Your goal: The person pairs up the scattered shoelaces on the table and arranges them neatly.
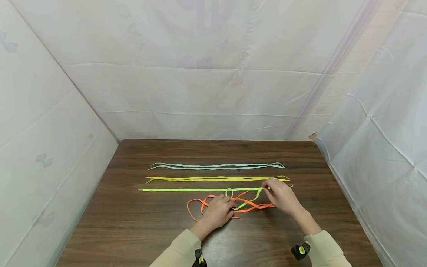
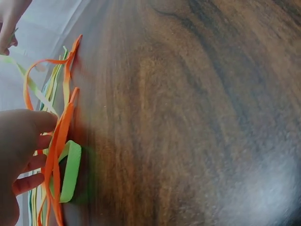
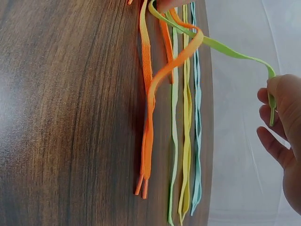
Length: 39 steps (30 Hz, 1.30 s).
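Observation:
My right hand [image 1: 279, 194] pinches a green shoelace [image 3: 235, 53] near its tip, which pokes out below the thumb. From there the lace slants to my left hand [image 1: 218, 212], whose curled fingers hold part of a tangle of orange shoelaces [image 1: 247, 210] and green lace. A green loop [image 2: 71, 172] hangs under the left fingers. What exactly the left thumb grips is partly hidden. Just beyond the hands, another green shoelace [image 1: 186, 190] lies straight across the table. Two orange tips [image 3: 141, 186] show together in the right wrist view.
Farther back, yellow shoelaces [image 1: 197, 179] and pale blue shoelaces [image 1: 207, 167] lie in straight rows parallel to the green one. All rest on a dark brown wooden table [image 1: 126, 230]. White sheets [image 1: 200, 92] enclose its back and sides.

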{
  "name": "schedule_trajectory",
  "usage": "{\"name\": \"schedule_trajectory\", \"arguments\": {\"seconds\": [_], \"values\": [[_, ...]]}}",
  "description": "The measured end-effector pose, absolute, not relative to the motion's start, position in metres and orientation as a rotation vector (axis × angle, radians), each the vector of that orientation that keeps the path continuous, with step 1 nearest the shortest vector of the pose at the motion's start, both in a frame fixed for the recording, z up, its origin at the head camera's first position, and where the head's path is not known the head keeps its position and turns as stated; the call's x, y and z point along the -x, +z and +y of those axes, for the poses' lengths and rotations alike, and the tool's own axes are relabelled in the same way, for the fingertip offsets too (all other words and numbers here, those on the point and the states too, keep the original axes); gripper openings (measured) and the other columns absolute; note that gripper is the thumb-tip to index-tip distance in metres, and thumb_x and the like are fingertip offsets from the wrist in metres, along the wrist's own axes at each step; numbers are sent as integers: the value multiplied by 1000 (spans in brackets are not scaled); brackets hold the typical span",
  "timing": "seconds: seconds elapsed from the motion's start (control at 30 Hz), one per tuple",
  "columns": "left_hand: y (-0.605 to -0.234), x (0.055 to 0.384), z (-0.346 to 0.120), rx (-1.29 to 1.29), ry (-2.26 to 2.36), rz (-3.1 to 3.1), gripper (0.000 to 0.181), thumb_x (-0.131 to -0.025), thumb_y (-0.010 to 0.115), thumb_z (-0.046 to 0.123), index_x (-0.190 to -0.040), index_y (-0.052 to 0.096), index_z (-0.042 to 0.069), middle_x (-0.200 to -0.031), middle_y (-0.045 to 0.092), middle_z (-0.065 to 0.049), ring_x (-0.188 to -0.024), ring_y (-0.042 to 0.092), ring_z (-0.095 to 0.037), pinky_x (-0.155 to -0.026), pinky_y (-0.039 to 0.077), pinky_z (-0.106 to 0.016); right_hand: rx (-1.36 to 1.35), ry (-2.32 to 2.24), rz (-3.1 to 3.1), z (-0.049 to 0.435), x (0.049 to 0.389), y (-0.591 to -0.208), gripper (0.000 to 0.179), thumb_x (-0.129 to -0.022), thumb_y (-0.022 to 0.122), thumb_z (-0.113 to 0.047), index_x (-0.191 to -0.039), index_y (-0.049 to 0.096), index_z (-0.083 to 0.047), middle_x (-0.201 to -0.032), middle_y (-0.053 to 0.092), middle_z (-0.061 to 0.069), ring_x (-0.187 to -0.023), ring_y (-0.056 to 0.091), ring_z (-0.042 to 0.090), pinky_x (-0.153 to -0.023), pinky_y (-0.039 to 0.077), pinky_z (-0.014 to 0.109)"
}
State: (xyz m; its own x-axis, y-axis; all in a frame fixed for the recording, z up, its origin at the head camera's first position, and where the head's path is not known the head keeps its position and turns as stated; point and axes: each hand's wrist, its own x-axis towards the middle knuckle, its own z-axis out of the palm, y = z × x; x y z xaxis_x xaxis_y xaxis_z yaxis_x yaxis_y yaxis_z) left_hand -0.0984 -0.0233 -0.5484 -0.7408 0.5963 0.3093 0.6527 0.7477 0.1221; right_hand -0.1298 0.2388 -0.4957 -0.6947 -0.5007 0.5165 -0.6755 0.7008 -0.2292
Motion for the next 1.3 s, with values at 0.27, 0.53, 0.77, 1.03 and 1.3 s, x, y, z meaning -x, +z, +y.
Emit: {"name": "schedule_trajectory", "arguments": {"seconds": [0.27,0.53,0.77,1.03,1.3], "values": [[-552,97,-24,971,-263,-2648,4,-80,70,23,-84,72,23,-78,58,8,-67,47,-8,-62,42,-22,-900,578,-2498,241,130,-497,25,-73,72,-2,-86,56,-15,-76,53,-10,-62,38,0,-53,35,19],[-549,92,-30,976,-240,-2638,5,-78,71,24,-76,67,23,-72,57,9,-62,43,-7,-58,39,-21,-881,581,-2531,245,127,-500,24,-74,71,-3,-87,56,-16,-78,54,-9,-63,40,1,-53,37,20],[-538,86,-42,981,-336,-2616,8,-79,72,26,-80,66,21,-74,60,10,-63,46,-7,-60,40,-21,-850,561,-2559,249,126,-501,27,-74,73,-3,-88,56,-17,-79,55,-9,-65,44,2,-54,40,22],[-527,82,-63,943,-437,-2609,8,-76,74,20,-79,66,19,-76,64,9,-70,53,-10,-66,44,-27,-813,546,-2579,253,125,-503,25,-75,73,-5,-89,56,-17,-80,56,-9,-67,46,3,-56,41,23],[-524,81,-88,872,-443,-2597,14,-72,77,21,-74,64,18,-68,58,10,-62,44,-8,-56,38,-22,-789,541,-2563,258,124,-503,29,-70,75,-1,-88,57,-15,-79,56,-7,-66,46,4,-56,42,25]]}}
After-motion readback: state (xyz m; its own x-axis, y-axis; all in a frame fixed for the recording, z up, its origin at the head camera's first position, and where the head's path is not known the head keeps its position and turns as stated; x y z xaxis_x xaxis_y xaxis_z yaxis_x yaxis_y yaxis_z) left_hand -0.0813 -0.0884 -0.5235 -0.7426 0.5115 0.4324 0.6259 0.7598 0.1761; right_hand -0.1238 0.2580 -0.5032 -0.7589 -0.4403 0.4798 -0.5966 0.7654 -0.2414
